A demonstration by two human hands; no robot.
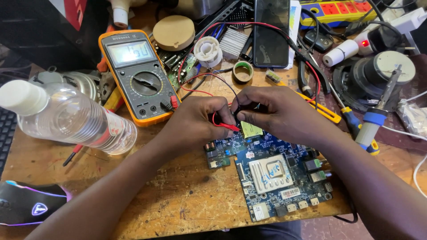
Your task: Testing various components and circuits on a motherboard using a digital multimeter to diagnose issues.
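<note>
Near edge of the table (178,209): one blue circuit board (267,173) is lying flat, carrying a silver heat sink at its centre, a yellow label at its far edge and a row of connectors along its near and right sides. Just beyond it, both hands are working close together over the board's far edge. The left hand (195,122) is curling its fingers closed, pinching one red probe (224,126) whose tip is pointing toward the yellow label. The right hand (275,113) is likewise closing its fingertips on what appears to be one black probe (242,108), largely hidden by the fingers. Left of the hands, one clear plastic bottle (66,118) is lying on its side. Farther back, one orange multimeter (135,73) is showing a lit display, with red and black leads running from it to the hands. Farthest, one dark phone (270,33) is lying flat.
</note>
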